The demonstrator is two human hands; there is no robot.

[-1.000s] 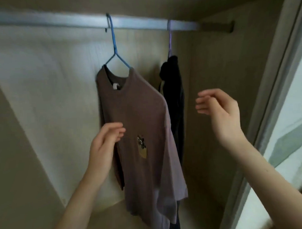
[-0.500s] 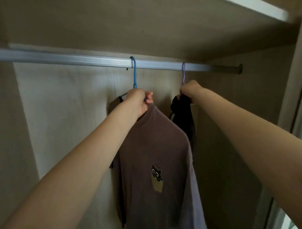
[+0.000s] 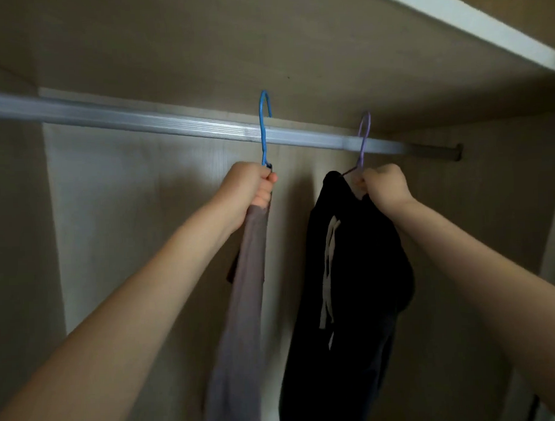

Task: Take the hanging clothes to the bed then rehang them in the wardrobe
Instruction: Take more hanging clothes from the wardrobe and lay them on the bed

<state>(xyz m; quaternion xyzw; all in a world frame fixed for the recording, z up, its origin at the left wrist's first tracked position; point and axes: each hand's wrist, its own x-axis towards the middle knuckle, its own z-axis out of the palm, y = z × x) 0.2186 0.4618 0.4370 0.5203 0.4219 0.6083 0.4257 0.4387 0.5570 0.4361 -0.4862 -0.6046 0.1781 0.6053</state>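
Observation:
Inside the wardrobe a silver rail [image 3: 172, 122] runs across the top. My left hand [image 3: 250, 186] is closed around the neck of a blue hanger [image 3: 264, 129] whose hook rises above the rail. A mauve t-shirt [image 3: 245, 306] hangs from it, turned edge-on. My right hand [image 3: 385, 184] grips the neck of a purple hanger [image 3: 363, 138], its hook also lifted over the rail. A black garment [image 3: 354, 286] with white drawcords hangs below that hanger.
The wardrobe's ceiling panel [image 3: 264, 37] sits close above the hooks. A white front edge [image 3: 471, 24] runs at the top right. The back wall [image 3: 128, 215] and right side wall [image 3: 478, 234] enclose the space; the rail bracket [image 3: 456, 152] is at the right end.
Both hands rose from open in front of the clothes to gripping the two hanger necks. Since half a second ago the hooks have lifted above the rail, and the t-shirt has turned edge-on.

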